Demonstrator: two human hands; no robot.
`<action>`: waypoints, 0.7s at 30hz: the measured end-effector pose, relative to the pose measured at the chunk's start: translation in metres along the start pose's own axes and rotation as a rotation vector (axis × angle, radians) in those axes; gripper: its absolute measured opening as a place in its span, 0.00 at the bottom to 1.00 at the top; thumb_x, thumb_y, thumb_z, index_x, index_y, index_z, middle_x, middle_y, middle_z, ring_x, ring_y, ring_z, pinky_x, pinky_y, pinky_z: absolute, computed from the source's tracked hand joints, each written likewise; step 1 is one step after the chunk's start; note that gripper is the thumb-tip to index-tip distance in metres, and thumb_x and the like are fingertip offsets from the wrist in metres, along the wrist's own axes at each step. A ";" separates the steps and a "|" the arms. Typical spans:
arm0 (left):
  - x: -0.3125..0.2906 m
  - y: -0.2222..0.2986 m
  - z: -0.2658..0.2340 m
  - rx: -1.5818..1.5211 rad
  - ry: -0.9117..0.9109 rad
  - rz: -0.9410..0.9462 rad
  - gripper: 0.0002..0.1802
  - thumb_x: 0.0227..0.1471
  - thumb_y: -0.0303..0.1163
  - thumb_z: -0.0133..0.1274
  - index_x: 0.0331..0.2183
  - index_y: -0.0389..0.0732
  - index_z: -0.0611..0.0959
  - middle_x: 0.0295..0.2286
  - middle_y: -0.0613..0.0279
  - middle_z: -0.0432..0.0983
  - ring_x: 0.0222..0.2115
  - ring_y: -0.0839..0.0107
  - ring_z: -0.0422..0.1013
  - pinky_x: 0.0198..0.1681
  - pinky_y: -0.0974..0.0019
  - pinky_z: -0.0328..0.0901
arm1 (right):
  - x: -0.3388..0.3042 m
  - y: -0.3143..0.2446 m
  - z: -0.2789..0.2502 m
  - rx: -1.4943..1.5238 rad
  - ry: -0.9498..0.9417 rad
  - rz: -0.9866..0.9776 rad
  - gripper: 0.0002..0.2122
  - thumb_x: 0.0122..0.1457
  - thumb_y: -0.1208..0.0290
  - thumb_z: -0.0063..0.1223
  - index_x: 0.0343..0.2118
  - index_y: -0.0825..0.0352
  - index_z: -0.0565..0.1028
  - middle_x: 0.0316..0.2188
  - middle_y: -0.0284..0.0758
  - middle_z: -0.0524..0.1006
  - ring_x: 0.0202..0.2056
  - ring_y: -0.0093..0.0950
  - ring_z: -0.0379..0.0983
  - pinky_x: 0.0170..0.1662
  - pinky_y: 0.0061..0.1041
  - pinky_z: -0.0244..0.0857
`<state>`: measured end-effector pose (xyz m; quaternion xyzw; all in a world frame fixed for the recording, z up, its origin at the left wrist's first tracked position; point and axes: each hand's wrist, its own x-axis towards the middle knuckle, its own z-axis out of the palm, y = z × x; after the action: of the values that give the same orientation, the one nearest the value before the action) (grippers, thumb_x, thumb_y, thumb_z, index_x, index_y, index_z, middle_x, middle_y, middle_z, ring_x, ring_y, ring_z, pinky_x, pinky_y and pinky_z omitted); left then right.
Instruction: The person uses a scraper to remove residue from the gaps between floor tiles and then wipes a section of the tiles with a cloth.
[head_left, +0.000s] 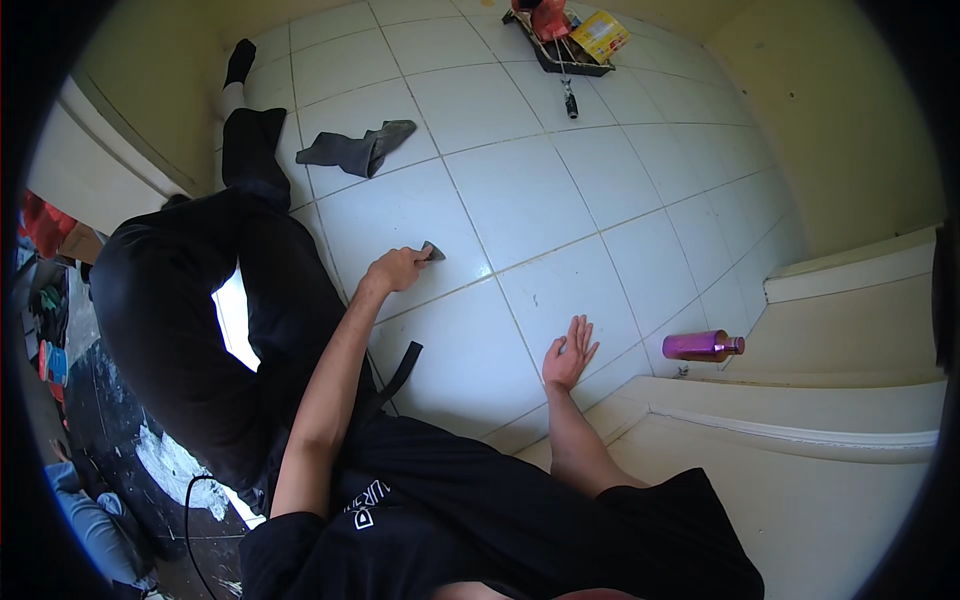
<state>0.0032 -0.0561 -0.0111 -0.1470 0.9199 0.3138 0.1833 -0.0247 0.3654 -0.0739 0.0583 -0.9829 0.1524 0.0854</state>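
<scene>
My left hand (395,268) is closed around a small grey scraper (432,251), whose tip rests on the white tiled floor (520,190) close to a grout line. My right hand (570,352) lies flat on a tile with its fingers spread and holds nothing. My bent leg in black trousers (200,300) lies on the floor to the left of the scraper hand.
A crumpled grey cloth (355,150) lies further up on the tiles. At the far end sits a black paint tray (565,50) with a roller and a yellow pack. A purple bottle (703,346) lies by the cream step (850,330) on the right.
</scene>
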 end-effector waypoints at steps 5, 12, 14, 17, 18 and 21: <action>-0.003 0.004 -0.002 -0.023 0.015 0.005 0.27 0.64 0.37 0.47 0.64 0.55 0.73 0.45 0.45 0.82 0.44 0.42 0.78 0.54 0.50 0.70 | 0.000 0.000 0.001 -0.008 0.000 -0.002 0.29 0.63 0.70 0.44 0.69 0.61 0.64 0.73 0.32 0.59 0.74 0.34 0.49 0.75 0.50 0.32; -0.004 0.007 0.000 0.006 0.008 0.007 0.27 0.65 0.37 0.46 0.64 0.53 0.74 0.43 0.42 0.82 0.43 0.40 0.78 0.53 0.48 0.70 | 0.000 0.000 0.000 -0.001 0.003 -0.002 0.29 0.63 0.70 0.43 0.69 0.61 0.64 0.73 0.32 0.59 0.74 0.34 0.49 0.75 0.50 0.33; -0.005 0.011 0.000 0.017 0.011 -0.014 0.27 0.65 0.37 0.45 0.64 0.53 0.74 0.44 0.43 0.82 0.44 0.42 0.78 0.53 0.47 0.71 | 0.000 -0.001 0.000 -0.006 0.005 -0.003 0.29 0.63 0.71 0.43 0.69 0.61 0.64 0.73 0.32 0.59 0.74 0.35 0.49 0.75 0.50 0.33; -0.007 0.019 -0.004 0.070 -0.019 -0.025 0.27 0.65 0.36 0.43 0.64 0.54 0.74 0.45 0.46 0.82 0.45 0.46 0.79 0.52 0.47 0.72 | 0.000 0.000 0.000 -0.011 0.006 -0.002 0.29 0.62 0.71 0.43 0.69 0.61 0.64 0.73 0.32 0.59 0.74 0.35 0.49 0.75 0.50 0.33; -0.008 0.022 -0.005 0.087 -0.025 -0.037 0.27 0.65 0.36 0.43 0.64 0.53 0.74 0.45 0.46 0.82 0.45 0.46 0.79 0.52 0.47 0.72 | 0.000 -0.001 0.000 -0.012 0.009 -0.004 0.29 0.62 0.71 0.43 0.69 0.61 0.64 0.73 0.32 0.59 0.74 0.35 0.49 0.75 0.50 0.33; -0.013 0.030 -0.006 0.092 0.001 -0.071 0.27 0.65 0.36 0.43 0.64 0.52 0.74 0.44 0.46 0.83 0.45 0.47 0.79 0.50 0.47 0.73 | 0.000 -0.001 0.000 -0.008 0.004 -0.002 0.29 0.62 0.71 0.43 0.69 0.61 0.64 0.73 0.32 0.59 0.74 0.35 0.49 0.75 0.50 0.32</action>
<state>0.0018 -0.0351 0.0151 -0.1712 0.9277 0.2642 0.2006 -0.0247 0.3647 -0.0735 0.0584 -0.9833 0.1486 0.0876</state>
